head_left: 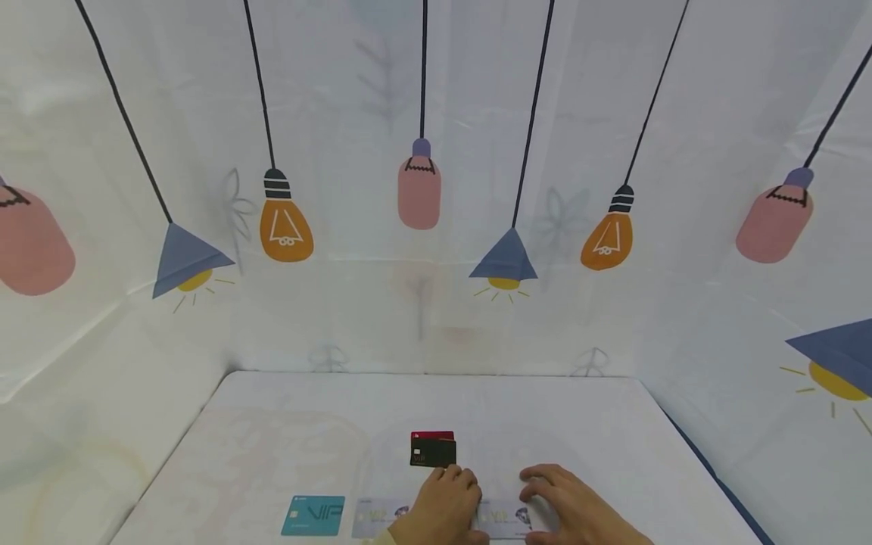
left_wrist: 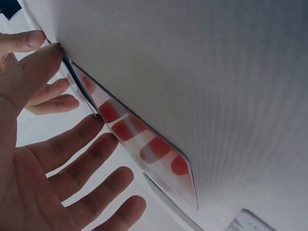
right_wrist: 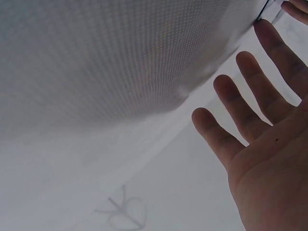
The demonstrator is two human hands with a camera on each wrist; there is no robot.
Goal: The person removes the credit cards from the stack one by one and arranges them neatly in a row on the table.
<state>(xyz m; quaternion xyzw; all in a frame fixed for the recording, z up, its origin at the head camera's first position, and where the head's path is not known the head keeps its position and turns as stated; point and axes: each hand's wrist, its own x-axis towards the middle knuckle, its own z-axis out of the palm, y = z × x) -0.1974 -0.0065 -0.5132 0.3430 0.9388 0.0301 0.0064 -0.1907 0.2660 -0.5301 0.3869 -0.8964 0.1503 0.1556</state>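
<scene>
Near the front of the white table, my left hand (head_left: 446, 509) lies over pale VIP cards, its fingers extended. In the left wrist view, the fingertips of this left hand (left_wrist: 67, 168) touch the edge of a glossy card (left_wrist: 154, 149) with red patches on its face, while the thumb touches a darker card edge. My right hand (head_left: 579, 511) rests at the right end of a pale VIP card (head_left: 500, 518). Its fingers look nearly straight and spread in the right wrist view, with the index fingertip at a dark edge. Another pale VIP card (head_left: 375, 517) is partly covered by my left hand.
A teal VIP card (head_left: 313, 515) lies flat at the left of the row. Beyond my left hand, a black VIP card (head_left: 434, 452) overlaps a red card (head_left: 434, 434). White sheets printed with lamps (head_left: 504, 257) hang behind and beside the table (head_left: 293, 424).
</scene>
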